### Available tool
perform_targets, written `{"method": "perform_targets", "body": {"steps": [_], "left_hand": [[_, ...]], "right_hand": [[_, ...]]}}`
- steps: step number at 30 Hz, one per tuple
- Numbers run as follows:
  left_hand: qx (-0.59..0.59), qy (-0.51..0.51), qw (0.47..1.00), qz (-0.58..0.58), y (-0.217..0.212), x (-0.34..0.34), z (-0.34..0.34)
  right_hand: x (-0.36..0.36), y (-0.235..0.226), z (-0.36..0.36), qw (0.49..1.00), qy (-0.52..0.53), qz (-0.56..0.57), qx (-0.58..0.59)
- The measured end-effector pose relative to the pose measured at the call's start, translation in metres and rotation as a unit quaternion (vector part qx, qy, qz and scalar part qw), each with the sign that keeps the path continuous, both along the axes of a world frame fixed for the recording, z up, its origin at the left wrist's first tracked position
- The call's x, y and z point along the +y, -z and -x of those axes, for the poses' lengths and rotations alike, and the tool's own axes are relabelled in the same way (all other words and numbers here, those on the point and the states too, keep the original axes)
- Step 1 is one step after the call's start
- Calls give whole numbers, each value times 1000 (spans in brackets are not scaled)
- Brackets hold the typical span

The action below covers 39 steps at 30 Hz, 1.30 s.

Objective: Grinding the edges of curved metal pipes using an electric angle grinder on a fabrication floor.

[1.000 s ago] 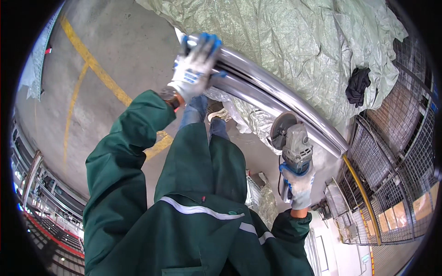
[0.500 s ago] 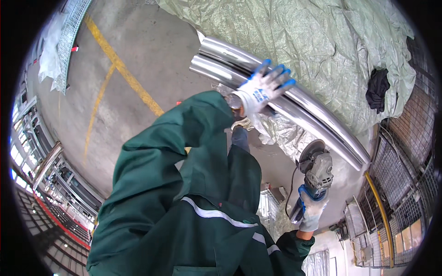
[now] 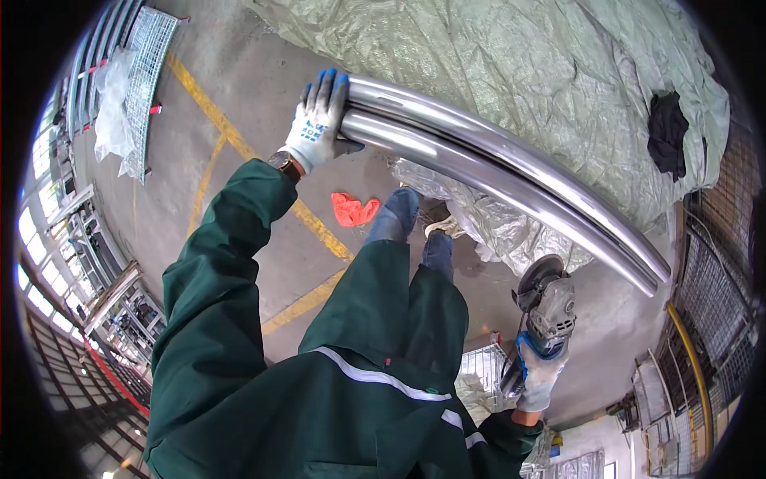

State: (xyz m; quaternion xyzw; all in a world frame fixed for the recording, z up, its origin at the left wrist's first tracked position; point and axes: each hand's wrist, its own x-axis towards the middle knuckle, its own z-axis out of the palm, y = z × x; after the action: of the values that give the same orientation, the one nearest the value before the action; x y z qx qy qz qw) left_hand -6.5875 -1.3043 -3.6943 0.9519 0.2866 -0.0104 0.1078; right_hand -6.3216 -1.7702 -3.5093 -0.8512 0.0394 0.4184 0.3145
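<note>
Two polished metal tubes (image 3: 495,136) lie side by side, slanting from the upper middle down to the right. At their left end is my left hand (image 3: 317,120), in a white glove with blue fingertips. Its fingers are stretched out against the tube ends, and the thumb shows below them. My right hand (image 3: 542,371), gloved too, grips the body of an angle grinder (image 3: 553,313) at the lower right. The grinder's dark disc (image 3: 541,275) points up toward the tubes, apart from them. I cannot tell whether the disc is spinning.
Pale green woven sheeting (image 3: 511,56) spreads behind the tubes, with a dark cloth (image 3: 668,136) on it. Crumpled silvery wrapping (image 3: 511,223) lies under the tubes. A red cloth (image 3: 353,209) is on the floor near my feet. Wire mesh cages (image 3: 718,263) stand at right.
My left hand has moved left along the tubes, from their middle to their left end. The right hand keeps hold of the grinder. The red cloth has come into full view.
</note>
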Motion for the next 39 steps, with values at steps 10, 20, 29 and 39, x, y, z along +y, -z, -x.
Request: {"method": "perform_targets", "body": {"steps": [10,20,29,39], "left_hand": [[-338,-402,713,465,63,-4,33],[-302,-449,776,324,73,21,8],[-280,-477,774,308,26,43,-57],[-311,-429,776,342,43,44,-51]], "right_hand": [[19,14,17,997,33,-9,-71],[-7,25,8,990,130,-17,53],[2,35,17,989,122,-72,37],[48,26,-5,999,46,-18,14]]}}
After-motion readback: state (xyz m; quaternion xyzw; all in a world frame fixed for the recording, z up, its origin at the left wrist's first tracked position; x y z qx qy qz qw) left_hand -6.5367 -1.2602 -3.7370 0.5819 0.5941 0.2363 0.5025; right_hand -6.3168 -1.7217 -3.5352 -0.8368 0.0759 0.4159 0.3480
